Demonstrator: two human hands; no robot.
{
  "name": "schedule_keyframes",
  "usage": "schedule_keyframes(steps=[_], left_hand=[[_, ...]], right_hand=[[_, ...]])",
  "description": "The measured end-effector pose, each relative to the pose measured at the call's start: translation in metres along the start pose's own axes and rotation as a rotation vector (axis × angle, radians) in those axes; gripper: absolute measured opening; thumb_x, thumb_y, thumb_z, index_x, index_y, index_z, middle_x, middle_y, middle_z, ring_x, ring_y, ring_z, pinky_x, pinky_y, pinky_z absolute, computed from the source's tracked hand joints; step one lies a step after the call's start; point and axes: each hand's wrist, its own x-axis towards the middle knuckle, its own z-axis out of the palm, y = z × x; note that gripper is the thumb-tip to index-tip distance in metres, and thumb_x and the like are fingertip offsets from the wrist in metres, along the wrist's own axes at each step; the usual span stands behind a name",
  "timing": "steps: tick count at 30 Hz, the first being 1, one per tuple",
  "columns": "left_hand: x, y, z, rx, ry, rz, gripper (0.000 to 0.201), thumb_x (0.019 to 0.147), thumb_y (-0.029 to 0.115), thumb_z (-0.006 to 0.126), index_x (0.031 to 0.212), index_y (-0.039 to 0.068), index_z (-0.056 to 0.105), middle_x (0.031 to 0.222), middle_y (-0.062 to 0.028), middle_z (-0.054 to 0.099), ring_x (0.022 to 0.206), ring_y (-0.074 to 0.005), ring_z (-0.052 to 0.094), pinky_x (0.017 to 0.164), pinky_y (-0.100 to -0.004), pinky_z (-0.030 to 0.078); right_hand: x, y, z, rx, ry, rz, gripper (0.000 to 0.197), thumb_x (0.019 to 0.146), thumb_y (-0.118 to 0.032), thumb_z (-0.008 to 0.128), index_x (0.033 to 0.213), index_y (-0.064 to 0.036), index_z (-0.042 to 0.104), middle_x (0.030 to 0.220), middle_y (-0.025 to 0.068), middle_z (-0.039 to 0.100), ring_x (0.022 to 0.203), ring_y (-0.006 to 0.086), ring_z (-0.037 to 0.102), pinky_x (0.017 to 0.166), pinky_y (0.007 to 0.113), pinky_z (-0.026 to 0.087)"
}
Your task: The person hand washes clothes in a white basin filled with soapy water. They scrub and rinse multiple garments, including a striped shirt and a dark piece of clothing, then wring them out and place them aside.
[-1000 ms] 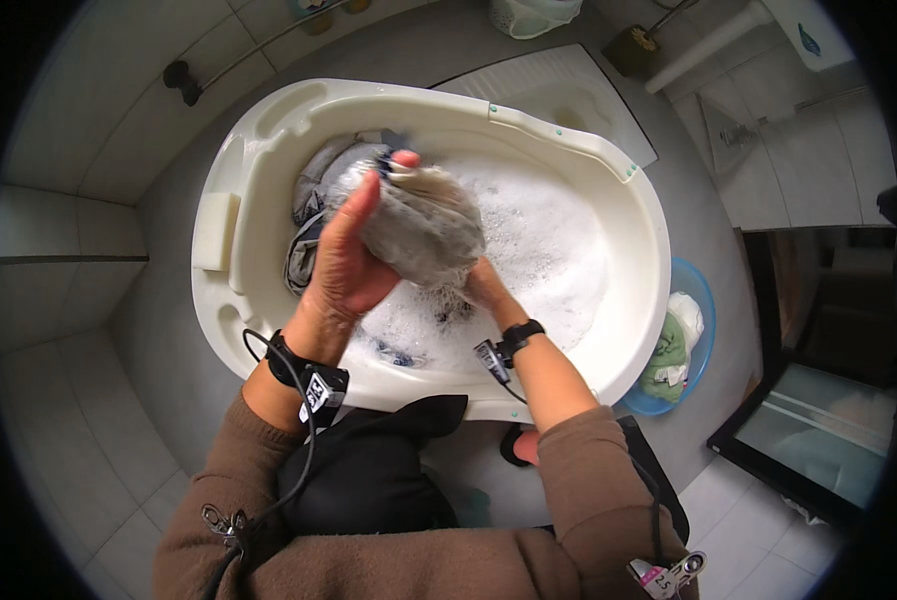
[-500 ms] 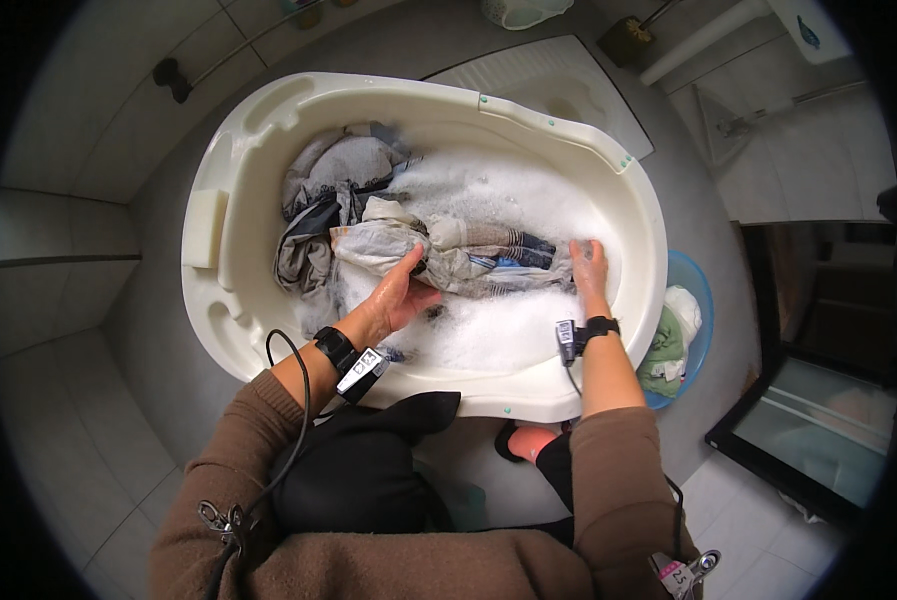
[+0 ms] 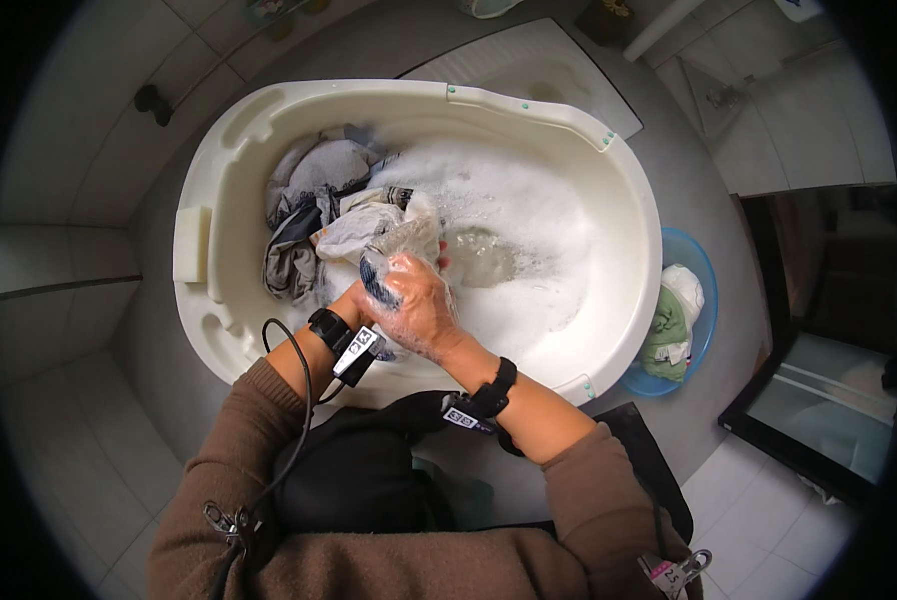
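A large white tub point(image 3: 623, 300) holds foamy water and wet laundry. My right hand point(image 3: 413, 305) is across at the left, closed over a folded wet pale cloth point(image 3: 408, 235) with a dark patterned part by the thumb. My left hand point(image 3: 353, 305) is mostly hidden behind the right hand, at the same bunched cloth. A few reddish fingertips show at the cloth's right side; they look like the left hand's, wrapped round it. Suds cling to the right hand. Grey and dark wet clothes point(image 3: 313, 180) are heaped at the tub's left end.
White foam point(image 3: 538, 200) floats over the tub's right half, around a patch of cloudy water point(image 3: 483, 257). Right of the tub stands a blue basin point(image 3: 706, 300) with green and white cloths. A black-framed glass panel point(image 3: 818, 420) is at the far right.
My right hand has moved from the tub's right side leftward to my left hand. The long cloth stretched between them is now gathered and folded, baring foam and water on the right.
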Motion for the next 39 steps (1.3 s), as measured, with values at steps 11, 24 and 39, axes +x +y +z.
schedule_keyframes(steps=[11,24,39], left_hand=[[0.013,-0.019,0.028,-0.116,0.119,0.041,0.032,0.100,0.030,0.050,0.113,0.003,0.058,0.108,-0.0084,0.065,0.101,-0.0202,0.062,0.097,-0.0356,0.048],[-0.006,0.017,0.028,-0.272,-0.207,-0.106,0.055,0.089,0.058,0.059,0.107,0.006,0.064,0.101,-0.0084,0.067,0.092,-0.0218,0.066,0.086,-0.0377,0.055],[0.007,-0.008,0.024,-0.124,0.262,0.045,0.034,0.100,0.031,0.053,0.120,0.003,0.056,0.118,-0.0090,0.060,0.106,-0.0190,0.056,0.099,-0.0336,0.046]], right_hand=[[0.006,0.203,-0.095,-0.587,-0.080,0.647,0.054,0.085,-0.054,0.063,0.080,0.0000,0.065,0.088,0.0233,0.063,0.085,0.0397,0.060,0.078,0.047,0.046],[-0.018,0.039,0.000,0.039,-0.036,0.102,0.040,0.074,-0.035,0.080,0.089,0.0003,0.070,0.105,0.0161,0.064,0.096,0.0315,0.061,0.088,0.039,0.049],[-0.010,0.205,-0.095,-0.423,0.005,0.747,0.064,0.087,-0.063,0.054,0.111,-0.0050,0.069,0.129,0.0293,0.054,0.124,0.0426,0.046,0.102,0.052,0.037]])
